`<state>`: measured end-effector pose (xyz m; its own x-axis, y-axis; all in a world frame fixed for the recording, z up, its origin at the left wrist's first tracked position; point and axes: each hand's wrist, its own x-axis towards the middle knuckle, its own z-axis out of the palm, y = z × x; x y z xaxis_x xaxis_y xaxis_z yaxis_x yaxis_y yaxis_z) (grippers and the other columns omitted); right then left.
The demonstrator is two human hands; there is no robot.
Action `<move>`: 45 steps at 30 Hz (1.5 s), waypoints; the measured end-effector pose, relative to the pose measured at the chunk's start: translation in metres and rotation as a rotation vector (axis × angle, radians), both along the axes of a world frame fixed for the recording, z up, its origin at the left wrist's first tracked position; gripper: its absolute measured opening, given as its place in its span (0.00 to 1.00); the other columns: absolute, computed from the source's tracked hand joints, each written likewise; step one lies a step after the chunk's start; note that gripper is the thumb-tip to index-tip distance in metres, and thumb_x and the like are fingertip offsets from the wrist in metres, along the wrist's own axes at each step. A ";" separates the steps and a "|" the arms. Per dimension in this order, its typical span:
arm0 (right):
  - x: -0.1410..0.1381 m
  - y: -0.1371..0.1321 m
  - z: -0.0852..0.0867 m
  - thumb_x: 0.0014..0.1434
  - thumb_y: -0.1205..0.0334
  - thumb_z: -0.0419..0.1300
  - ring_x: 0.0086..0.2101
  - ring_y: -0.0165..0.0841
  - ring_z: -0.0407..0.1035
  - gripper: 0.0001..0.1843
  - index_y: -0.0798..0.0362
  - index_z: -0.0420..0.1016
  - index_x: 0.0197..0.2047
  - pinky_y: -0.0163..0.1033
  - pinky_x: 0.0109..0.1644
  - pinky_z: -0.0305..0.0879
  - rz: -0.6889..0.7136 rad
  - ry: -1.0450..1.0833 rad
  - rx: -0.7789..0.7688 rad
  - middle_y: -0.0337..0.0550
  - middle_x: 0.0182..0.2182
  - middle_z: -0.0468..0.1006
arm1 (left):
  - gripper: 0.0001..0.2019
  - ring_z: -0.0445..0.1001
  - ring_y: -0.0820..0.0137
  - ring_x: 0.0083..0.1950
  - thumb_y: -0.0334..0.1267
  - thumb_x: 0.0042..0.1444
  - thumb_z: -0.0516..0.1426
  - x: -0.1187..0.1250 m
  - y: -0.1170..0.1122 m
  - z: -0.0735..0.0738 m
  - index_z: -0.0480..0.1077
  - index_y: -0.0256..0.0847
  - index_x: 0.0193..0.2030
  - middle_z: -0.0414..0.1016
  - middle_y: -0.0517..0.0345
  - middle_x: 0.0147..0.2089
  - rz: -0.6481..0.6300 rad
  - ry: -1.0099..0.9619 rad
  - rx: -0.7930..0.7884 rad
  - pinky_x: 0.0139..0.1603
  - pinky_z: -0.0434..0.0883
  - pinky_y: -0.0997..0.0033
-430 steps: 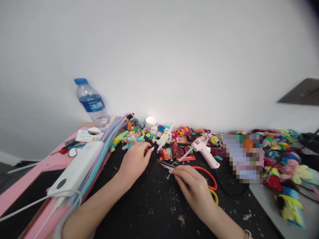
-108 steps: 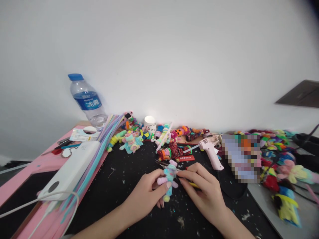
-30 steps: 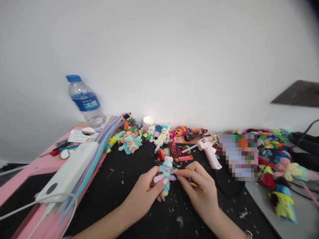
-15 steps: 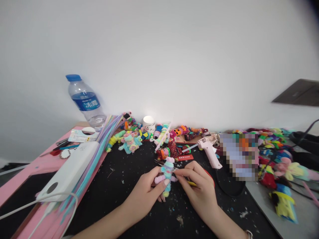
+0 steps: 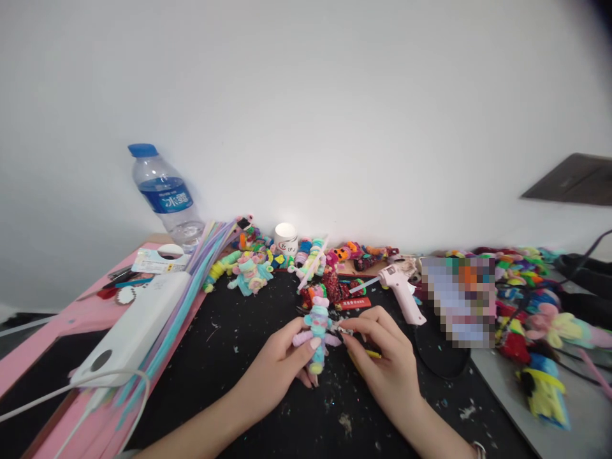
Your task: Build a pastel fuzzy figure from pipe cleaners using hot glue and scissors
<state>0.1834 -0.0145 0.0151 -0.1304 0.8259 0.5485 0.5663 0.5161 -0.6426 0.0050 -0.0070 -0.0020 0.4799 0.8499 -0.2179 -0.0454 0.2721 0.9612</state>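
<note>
My left hand [image 5: 282, 363] is closed around a small pastel pipe-cleaner figure [image 5: 317, 328] in blue, pink and yellow, holding it upright above the black mat [image 5: 248, 395]. My right hand [image 5: 382, 357] is closed in a pinch at the figure's right side, its fingertips touching the figure. A yellow bit shows under that hand's fingers; what it grips is too small to name. Scissors with orange handles lie mostly hidden beneath my right hand.
A pink glue gun [image 5: 399, 290] lies just beyond my right hand. Several finished pipe-cleaner figures [image 5: 315, 268] line the wall. A water bottle [image 5: 165, 194], a white power strip [image 5: 134, 328] and a pastel pipe-cleaner bundle [image 5: 191, 287] sit left. More colourful figures [image 5: 535, 306] crowd the right.
Earlier my left hand reached to the figure row while my right lay on the scissors. Since then the pastel figure came into my left hand; it has shifted slightly up in the last second.
</note>
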 end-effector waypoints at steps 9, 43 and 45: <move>-0.005 0.000 -0.003 0.57 0.71 0.57 0.27 0.30 0.66 0.08 0.52 0.75 0.35 0.35 0.29 0.65 0.024 0.001 0.003 0.40 0.27 0.69 | 0.14 0.69 0.73 0.25 0.45 0.57 0.52 0.001 -0.002 0.002 0.66 0.36 0.43 0.67 0.61 0.27 -0.040 0.007 0.013 0.28 0.70 0.72; 0.012 -0.001 -0.008 0.61 0.67 0.51 0.26 0.30 0.64 0.07 0.52 0.70 0.39 0.33 0.27 0.58 -0.056 0.063 -0.133 0.41 0.30 0.69 | 0.16 0.71 0.70 0.31 0.49 0.57 0.51 -0.011 0.010 0.002 0.66 0.38 0.44 0.68 0.58 0.31 0.231 -0.144 -0.112 0.28 0.71 0.72; 0.013 0.000 -0.008 0.61 0.67 0.51 0.27 0.30 0.64 0.07 0.52 0.70 0.38 0.33 0.28 0.58 -0.057 0.066 -0.138 0.41 0.30 0.69 | 0.16 0.71 0.70 0.30 0.49 0.58 0.50 -0.011 0.010 0.002 0.66 0.38 0.42 0.68 0.58 0.30 0.247 -0.131 -0.109 0.27 0.70 0.72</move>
<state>0.1959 -0.0148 0.0075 -0.0486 0.8989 0.4355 0.5460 0.3890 -0.7420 -0.0062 0.0034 -0.0002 0.2914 0.9194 -0.2642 -0.2452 0.3387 0.9084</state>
